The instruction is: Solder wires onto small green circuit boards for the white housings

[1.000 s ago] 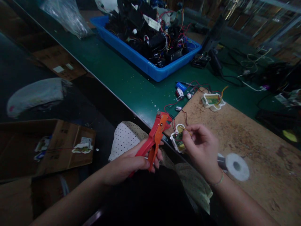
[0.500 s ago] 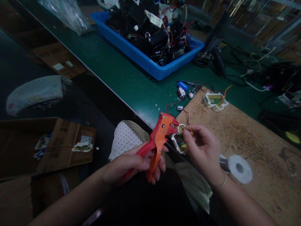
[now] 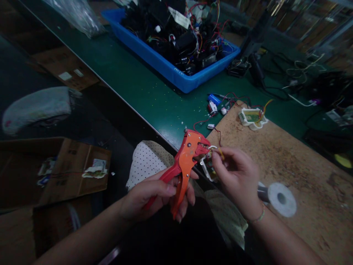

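My left hand grips the handles of an orange wire stripper, whose jaws point right toward a yellow wire. My right hand pinches that yellow wire and also holds a small white housing with a green circuit board at the near edge of the wooden board. The stripper's jaws sit right beside the wire's end, just above the housing. Red and black wires run from the housing across the green bench.
A blue bin full of black parts and wires stands at the back. A second white housing lies on the wooden board. A solder spool rests near my right wrist. Cardboard boxes sit on the floor to the left.
The stripper has tilted and moved right, its jaws coming up to the yellow wire. My right hand has lifted the wire slightly toward them.
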Demonstrator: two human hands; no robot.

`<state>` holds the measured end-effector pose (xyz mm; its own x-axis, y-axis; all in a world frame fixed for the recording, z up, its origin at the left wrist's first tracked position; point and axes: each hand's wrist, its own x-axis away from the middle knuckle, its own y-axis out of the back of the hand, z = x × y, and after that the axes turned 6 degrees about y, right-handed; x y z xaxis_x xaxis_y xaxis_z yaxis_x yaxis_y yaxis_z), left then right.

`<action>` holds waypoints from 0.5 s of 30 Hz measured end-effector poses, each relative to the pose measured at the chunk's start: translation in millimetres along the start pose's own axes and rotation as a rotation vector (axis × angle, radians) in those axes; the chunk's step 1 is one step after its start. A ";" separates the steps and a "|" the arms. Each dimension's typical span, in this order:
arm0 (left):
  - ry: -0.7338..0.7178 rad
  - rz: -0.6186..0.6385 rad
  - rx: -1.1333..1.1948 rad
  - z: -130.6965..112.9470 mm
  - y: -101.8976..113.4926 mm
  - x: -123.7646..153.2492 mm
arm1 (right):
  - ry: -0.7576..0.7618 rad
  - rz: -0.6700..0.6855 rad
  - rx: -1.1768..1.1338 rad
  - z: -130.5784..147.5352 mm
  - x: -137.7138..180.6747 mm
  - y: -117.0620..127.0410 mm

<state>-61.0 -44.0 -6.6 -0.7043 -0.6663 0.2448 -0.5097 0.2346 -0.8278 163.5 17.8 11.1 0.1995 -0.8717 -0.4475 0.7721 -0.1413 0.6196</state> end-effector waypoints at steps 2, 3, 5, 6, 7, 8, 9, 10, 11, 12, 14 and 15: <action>-0.006 -0.001 0.004 -1.0 -0.7 0.3 | 0.014 0.004 0.002 0.2 -0.7 0.5; -0.005 0.003 0.009 -1.6 -0.9 0.5 | 0.019 0.003 0.005 0.1 -1.0 0.7; 0.009 0.015 0.021 -2.8 -0.9 1.2 | 0.026 0.003 0.015 -0.1 -1.5 0.7; 0.019 0.020 0.025 -3.3 -0.8 1.6 | 0.029 0.004 0.022 -0.2 -1.7 0.6; 0.029 0.022 0.028 -3.7 -0.7 1.9 | 0.032 0.009 0.027 -0.2 -1.8 0.4; 0.036 0.022 0.026 -4.0 -0.6 2.2 | 0.036 0.013 0.031 -0.1 -1.8 0.3; 0.041 0.018 0.022 -4.3 -0.6 2.4 | 0.040 0.018 0.033 0.0 -1.8 0.1; 0.042 0.017 0.018 -4.4 -0.6 2.5 | 0.044 0.020 0.032 0.1 -1.8 0.1; 0.043 0.016 0.014 -4.5 -0.8 2.6 | 0.048 0.022 0.033 0.2 -1.8 0.2; 0.045 0.015 0.012 -4.6 -0.9 2.7 | 0.050 0.024 0.034 0.3 -1.8 0.3; 0.052 0.016 0.008 -4.9 -1.3 2.9 | 0.051 0.023 0.036 0.3 -1.8 0.8; 0.055 0.016 0.009 -5.1 -1.4 3.1 | 0.051 0.022 0.039 0.1 -1.7 1.0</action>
<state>-64.9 -42.8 -2.1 -0.7386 -0.6227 0.2585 -0.4935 0.2381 -0.8365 163.8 19.1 12.6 0.2475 -0.8502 -0.4647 0.7432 -0.1411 0.6541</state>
